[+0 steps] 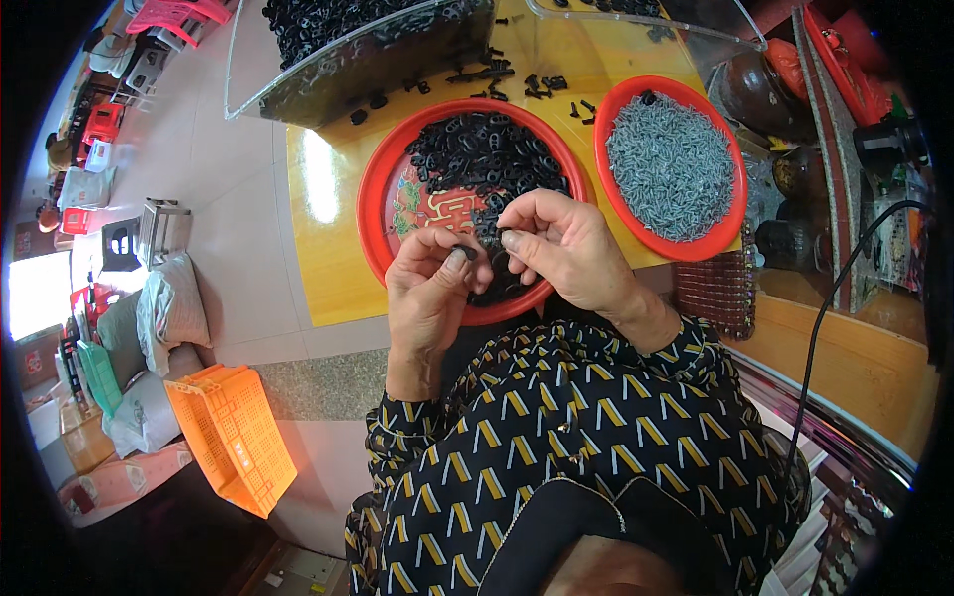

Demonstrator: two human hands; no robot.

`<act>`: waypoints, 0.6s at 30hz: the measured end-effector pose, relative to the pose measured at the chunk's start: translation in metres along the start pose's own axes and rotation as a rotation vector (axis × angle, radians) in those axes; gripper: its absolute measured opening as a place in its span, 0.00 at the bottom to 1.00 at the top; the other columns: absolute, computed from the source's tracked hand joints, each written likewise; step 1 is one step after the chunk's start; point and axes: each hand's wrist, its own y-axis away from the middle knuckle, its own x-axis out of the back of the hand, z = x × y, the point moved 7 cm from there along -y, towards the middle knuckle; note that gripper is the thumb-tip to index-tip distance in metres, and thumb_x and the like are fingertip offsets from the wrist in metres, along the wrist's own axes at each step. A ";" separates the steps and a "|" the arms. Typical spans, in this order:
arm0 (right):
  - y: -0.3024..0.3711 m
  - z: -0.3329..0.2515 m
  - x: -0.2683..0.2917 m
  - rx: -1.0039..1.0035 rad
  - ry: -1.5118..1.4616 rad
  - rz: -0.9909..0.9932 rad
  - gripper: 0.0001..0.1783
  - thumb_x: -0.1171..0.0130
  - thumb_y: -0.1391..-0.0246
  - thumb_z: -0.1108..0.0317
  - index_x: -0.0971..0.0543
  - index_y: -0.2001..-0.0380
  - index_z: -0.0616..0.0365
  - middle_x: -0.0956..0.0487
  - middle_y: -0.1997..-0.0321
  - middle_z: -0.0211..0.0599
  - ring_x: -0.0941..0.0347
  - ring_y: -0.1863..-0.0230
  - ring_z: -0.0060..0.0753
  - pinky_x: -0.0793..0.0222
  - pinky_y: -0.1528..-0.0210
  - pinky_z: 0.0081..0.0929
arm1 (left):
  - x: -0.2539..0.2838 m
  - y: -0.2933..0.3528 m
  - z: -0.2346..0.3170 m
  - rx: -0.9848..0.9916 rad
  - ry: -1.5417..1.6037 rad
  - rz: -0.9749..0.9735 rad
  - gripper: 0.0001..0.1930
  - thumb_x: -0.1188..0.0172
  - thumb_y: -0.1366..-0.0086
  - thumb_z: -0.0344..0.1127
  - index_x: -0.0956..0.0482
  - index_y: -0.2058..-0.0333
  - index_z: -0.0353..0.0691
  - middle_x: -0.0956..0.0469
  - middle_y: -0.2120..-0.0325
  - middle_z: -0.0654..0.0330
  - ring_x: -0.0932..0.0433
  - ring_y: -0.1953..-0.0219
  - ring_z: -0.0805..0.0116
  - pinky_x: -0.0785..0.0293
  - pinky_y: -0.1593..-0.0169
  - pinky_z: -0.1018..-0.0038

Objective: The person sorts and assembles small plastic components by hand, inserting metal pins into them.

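Both hands are raised over the near part of a red round tray (371,223) with a printed pattern on its bottom. Small black plastic parts with holes (487,149) are heaped in it. My left hand (429,283) is closed, thumb against fingers, pinching a small black plastic part (465,252). Just to its right, my right hand (566,248) is closed in a pinch; whatever lies between its fingertips is too small to make out. To the right stands a red plate (602,164) full of silvery screws (671,169).
A clear bin (348,84) of black parts stands at the far left of the yellow table (318,268), with another clear container (686,35) at the far right. Loose black pieces (537,85) lie between them. An orange crate (238,437) sits on the floor left; a black cable (825,318) hangs right.
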 end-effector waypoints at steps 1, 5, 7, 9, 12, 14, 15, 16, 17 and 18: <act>0.000 0.000 0.001 -0.001 0.013 0.004 0.06 0.49 0.51 0.77 0.30 0.67 0.63 0.30 0.74 0.27 0.32 0.76 0.14 0.33 0.77 0.11 | 0.000 0.001 0.001 -0.005 -0.066 -0.009 0.06 0.47 0.44 0.24 0.31 0.67 0.34 0.27 0.73 0.56 0.28 0.76 0.72 0.33 0.74 0.82; 0.000 -0.002 0.000 -0.026 0.041 0.008 0.05 0.48 0.53 0.78 0.30 0.69 0.62 0.30 0.77 0.26 0.33 0.77 0.13 0.34 0.78 0.11 | 0.003 0.004 0.002 -0.044 -0.182 0.032 0.07 0.46 0.44 0.25 0.31 0.66 0.34 0.27 0.76 0.57 0.29 0.78 0.74 0.35 0.76 0.84; 0.000 0.001 0.002 -0.032 0.053 0.015 0.05 0.48 0.53 0.78 0.31 0.71 0.62 0.30 0.77 0.26 0.33 0.77 0.12 0.34 0.78 0.11 | 0.005 0.003 -0.002 -0.055 -0.150 0.039 0.08 0.46 0.45 0.25 0.31 0.64 0.34 0.27 0.77 0.59 0.29 0.78 0.75 0.35 0.76 0.84; -0.001 0.005 0.003 -0.037 0.063 0.021 0.05 0.48 0.54 0.78 0.31 0.72 0.62 0.30 0.77 0.26 0.33 0.78 0.12 0.34 0.78 0.11 | 0.005 0.003 -0.003 -0.058 -0.153 0.025 0.09 0.45 0.45 0.24 0.31 0.64 0.33 0.27 0.77 0.59 0.29 0.78 0.75 0.35 0.76 0.84; -0.002 0.003 0.004 0.022 0.133 0.031 0.04 0.48 0.55 0.79 0.31 0.73 0.61 0.30 0.78 0.26 0.34 0.78 0.12 0.36 0.79 0.10 | 0.002 0.003 -0.002 -0.073 -0.190 -0.006 0.11 0.45 0.46 0.23 0.30 0.62 0.33 0.27 0.77 0.59 0.29 0.78 0.76 0.35 0.75 0.84; -0.001 0.000 0.003 0.031 0.157 0.035 0.04 0.48 0.55 0.79 0.31 0.73 0.62 0.30 0.79 0.25 0.34 0.79 0.11 0.36 0.79 0.10 | 0.001 0.004 -0.001 -0.083 -0.222 -0.023 0.11 0.45 0.46 0.23 0.30 0.62 0.32 0.27 0.77 0.60 0.29 0.77 0.76 0.35 0.74 0.84; -0.001 0.000 0.003 0.031 0.158 0.035 0.04 0.48 0.55 0.79 0.31 0.73 0.62 0.30 0.79 0.25 0.34 0.79 0.11 0.36 0.79 0.10 | 0.001 0.004 -0.001 -0.070 -0.235 -0.016 0.12 0.45 0.46 0.23 0.30 0.62 0.32 0.27 0.76 0.60 0.30 0.77 0.77 0.34 0.74 0.84; -0.001 0.000 0.002 0.029 0.154 0.034 0.04 0.48 0.55 0.79 0.31 0.73 0.62 0.31 0.79 0.25 0.34 0.79 0.11 0.37 0.79 0.10 | 0.002 0.005 -0.001 -0.057 -0.250 -0.009 0.12 0.45 0.47 0.23 0.30 0.61 0.32 0.27 0.76 0.60 0.30 0.77 0.77 0.34 0.73 0.84; -0.001 0.000 0.002 0.027 0.150 0.034 0.04 0.48 0.55 0.79 0.31 0.73 0.62 0.31 0.79 0.24 0.34 0.79 0.11 0.37 0.79 0.10 | 0.001 0.005 -0.001 -0.058 -0.249 -0.009 0.12 0.45 0.47 0.23 0.30 0.61 0.32 0.27 0.76 0.60 0.30 0.77 0.77 0.34 0.73 0.84; -0.001 0.000 0.002 0.028 0.151 0.034 0.04 0.48 0.55 0.79 0.31 0.73 0.62 0.31 0.79 0.24 0.34 0.79 0.11 0.37 0.79 0.10 | 0.000 0.005 -0.002 -0.052 -0.243 -0.010 0.13 0.45 0.47 0.23 0.29 0.60 0.32 0.27 0.76 0.61 0.30 0.77 0.77 0.34 0.73 0.84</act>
